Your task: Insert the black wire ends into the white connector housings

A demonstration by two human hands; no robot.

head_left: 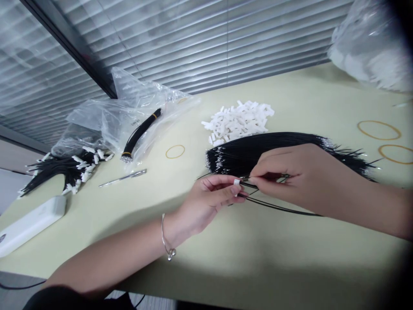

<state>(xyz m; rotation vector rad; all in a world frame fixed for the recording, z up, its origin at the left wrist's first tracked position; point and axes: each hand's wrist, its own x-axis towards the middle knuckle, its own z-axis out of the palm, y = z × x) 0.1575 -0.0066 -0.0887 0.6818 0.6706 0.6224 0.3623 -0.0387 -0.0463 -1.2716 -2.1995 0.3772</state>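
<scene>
Between the thumb and fingers of my left hand [209, 198] is a small white plastic connector [237, 182]. Thin black wires [277, 208] run from the connector off to the right, under my right hand [287, 170]. That hand is closed in a pinch on a black wire close beside the connector; whether the wire's tip is inside the housing cannot be made out. Just behind both hands lies a thick bundle of black wires [238, 155] with silvery terminals at its ends. A heap of loose white connectors [240, 120] sits behind the bundle.
Rubber bands [175, 151] lie on the table [193, 267]. To the left are a pen [122, 178], a tied wire bundle [142, 134] on a clear plastic bag [93, 116], wires with white connectors [64, 170] and a white case [32, 224]. A filled bag [371, 51] stands back right.
</scene>
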